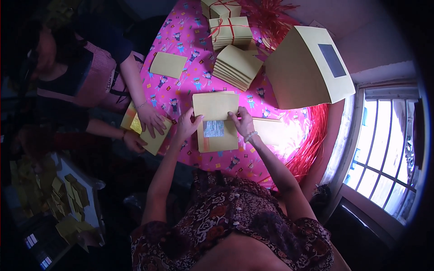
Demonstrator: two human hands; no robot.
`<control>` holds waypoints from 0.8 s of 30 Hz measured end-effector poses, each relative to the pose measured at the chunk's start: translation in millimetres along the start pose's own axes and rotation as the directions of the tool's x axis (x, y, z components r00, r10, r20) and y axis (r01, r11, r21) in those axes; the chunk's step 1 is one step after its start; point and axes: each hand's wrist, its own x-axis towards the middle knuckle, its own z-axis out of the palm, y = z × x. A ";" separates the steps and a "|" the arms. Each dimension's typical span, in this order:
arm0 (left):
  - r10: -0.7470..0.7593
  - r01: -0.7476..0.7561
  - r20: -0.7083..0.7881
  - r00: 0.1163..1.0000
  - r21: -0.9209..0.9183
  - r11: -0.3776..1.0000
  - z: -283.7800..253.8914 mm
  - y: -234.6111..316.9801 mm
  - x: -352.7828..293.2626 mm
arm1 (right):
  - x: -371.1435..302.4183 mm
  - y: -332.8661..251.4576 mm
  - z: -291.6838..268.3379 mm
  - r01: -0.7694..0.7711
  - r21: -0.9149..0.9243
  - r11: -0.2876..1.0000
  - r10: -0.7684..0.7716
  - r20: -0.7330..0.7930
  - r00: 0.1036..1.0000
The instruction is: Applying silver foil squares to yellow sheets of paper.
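Observation:
A yellowish paper envelope (216,108) is held over the pink patterned table, with my left hand (186,125) pinching its left edge and my right hand (242,122) pinching its right edge. Just below it lies another yellowish paper piece (219,143) with a shiny silvery window patch (214,128). Both thumbs rest on top, while the other fingers are partly hidden. Beside my right hand, more flat yellowish paper (266,131) lies in bright light.
A co-worker's hands (152,120) press a yellow envelope (156,139) at the table's left. Behind stand a loose envelope stack (237,67), ribbon-tied bundles (230,32) and a large cardboard box (300,67). Red plastic strands (312,140) hang along the right edge, near a barred window (382,140).

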 end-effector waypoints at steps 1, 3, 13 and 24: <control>-0.069 0.068 -0.059 0.996 -0.019 0.997 0.2 -5.5 -3.6 | 1.6 -1.6 6.1 0.009 0.006 1.000 -0.009 0.010 1.000; -0.099 0.087 -0.114 0.989 -0.104 0.991 15.9 -22.7 -6.2 | 3.2 2.4 11.3 -0.063 -0.063 0.996 0.061 -0.030 0.998; -0.195 0.147 -0.252 0.948 -0.199 0.969 36.7 -17.8 -14.7 | 10.3 -8.3 5.2 -0.131 -0.235 0.963 0.135 0.000 0.991; -0.273 0.254 -0.158 0.949 -0.132 0.958 29.1 -11.6 -6.4 | 15.6 -1.4 14.6 -0.186 -0.325 0.927 0.194 -0.009 0.981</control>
